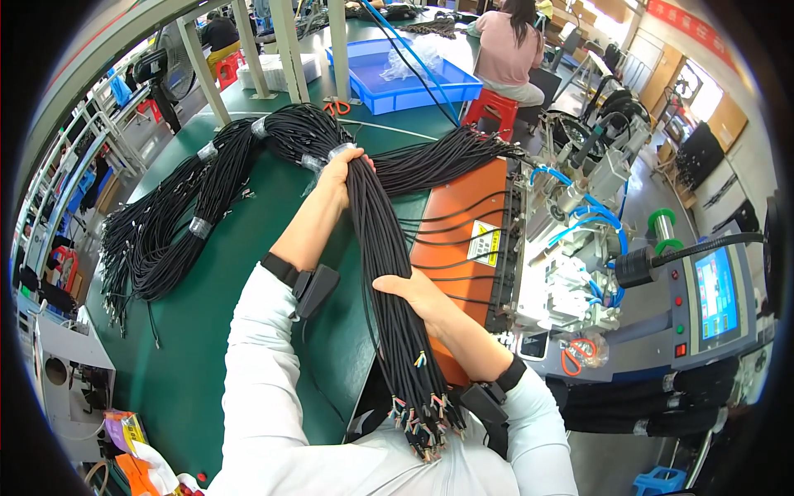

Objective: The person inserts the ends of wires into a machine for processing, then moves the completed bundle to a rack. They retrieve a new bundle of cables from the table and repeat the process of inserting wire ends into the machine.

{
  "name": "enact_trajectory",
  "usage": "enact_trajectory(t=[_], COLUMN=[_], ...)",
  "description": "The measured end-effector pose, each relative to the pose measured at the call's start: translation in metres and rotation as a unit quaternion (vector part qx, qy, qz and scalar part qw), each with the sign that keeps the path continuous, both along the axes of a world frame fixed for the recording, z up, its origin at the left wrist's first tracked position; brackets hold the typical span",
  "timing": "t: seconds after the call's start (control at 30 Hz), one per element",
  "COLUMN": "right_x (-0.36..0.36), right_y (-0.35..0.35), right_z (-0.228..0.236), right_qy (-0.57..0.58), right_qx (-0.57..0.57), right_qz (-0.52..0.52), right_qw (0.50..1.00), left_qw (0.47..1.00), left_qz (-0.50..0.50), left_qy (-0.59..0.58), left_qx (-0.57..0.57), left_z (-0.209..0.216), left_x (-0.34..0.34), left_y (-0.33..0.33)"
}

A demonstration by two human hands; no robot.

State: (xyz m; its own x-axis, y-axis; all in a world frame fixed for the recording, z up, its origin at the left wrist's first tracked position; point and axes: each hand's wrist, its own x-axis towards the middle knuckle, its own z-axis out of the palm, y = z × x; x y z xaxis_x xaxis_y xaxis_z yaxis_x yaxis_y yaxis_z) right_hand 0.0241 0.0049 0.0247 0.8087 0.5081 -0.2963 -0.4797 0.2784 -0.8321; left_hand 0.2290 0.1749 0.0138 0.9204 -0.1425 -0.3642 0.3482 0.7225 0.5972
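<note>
A thick bundle of black cables (382,236) runs down the middle toward my body, its near ends stripped to small coloured wires. My left hand (337,172) is closed round its far part, beside a clear tie. Lower down, my right hand (413,296) grips the same bundle from the right, thumb across the top; its other fingers are hidden beneath. Beyond my left hand, more tied black cable bundles (207,194) lie looped on the green table (207,331). Another black cable bundle (447,159) stretches right across an orange plate (455,215).
Single cables lead over the orange plate into a machine (571,240) with blue air tubes on the right. Beside it stand a touch screen panel (715,289) and red-handled scissors (579,355). A blue tray (405,78) sits at the back; a person (513,50) sits beyond.
</note>
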Motion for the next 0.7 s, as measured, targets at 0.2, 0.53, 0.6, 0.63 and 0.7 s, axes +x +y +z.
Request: enact_trajectory(t=[0.2,0.53,0.6,0.63,0.7], right_x=[-0.003,-0.011,-0.020,-0.019,-0.004], right_y=[0.004,-0.003,-0.011,-0.012,-0.018], right_z=[0.026,0.007,0.005,0.002,-0.005], right_qy=[0.000,-0.098,-0.083,-0.077,0.039], right_qx=[-0.016,0.006,-0.003,-0.003,0.057], right_qz=[-0.020,-0.059,-0.080,-0.081,-0.098], right_qw=[1.000,0.993,0.993,0.994,0.993], left_qw=[0.999,0.976,0.969,0.957,0.859], left_qz=[0.001,0.075,0.077,0.072,0.023], left_qy=[0.004,-0.197,-0.213,-0.230,-0.239], left_qx=[-0.049,0.047,0.105,0.164,0.453], left_z=[-0.001,0.035,0.068,0.079,0.086], left_x=[0.045,0.043,0.047,0.047,0.039], left_y=[0.020,0.015,0.012,0.009,-0.001])
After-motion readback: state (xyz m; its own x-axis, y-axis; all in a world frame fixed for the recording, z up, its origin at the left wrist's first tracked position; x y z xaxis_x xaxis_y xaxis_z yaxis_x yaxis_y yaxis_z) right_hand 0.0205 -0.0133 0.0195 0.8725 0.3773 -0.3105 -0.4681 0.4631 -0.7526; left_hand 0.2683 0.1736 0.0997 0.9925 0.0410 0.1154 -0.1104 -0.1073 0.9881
